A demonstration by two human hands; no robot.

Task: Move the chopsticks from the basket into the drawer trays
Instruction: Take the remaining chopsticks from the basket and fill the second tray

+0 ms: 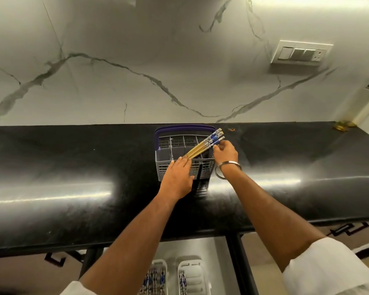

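Observation:
A grey mesh basket [207, 168] with a purple handle stands on the black counter. A bundle of chopsticks [202, 145], wooden with blue-and-white patterned tops, lies tilted across its top, up to the right. My left hand [177, 177] holds their lower ends at the basket's front rim. My right hand [225, 153] pinches their patterned upper ends at the basket's right side. Below the counter an open drawer holds two white trays, the left tray [165, 266] and the right tray [195, 267], each with patterned chopsticks inside.
The black counter [73, 167] runs left and right in front of a white marble wall. A switch plate [300, 53] sits on the wall at upper right. A small gold object [341, 126] lies at the counter's far right. Drawer fronts flank the open drawer.

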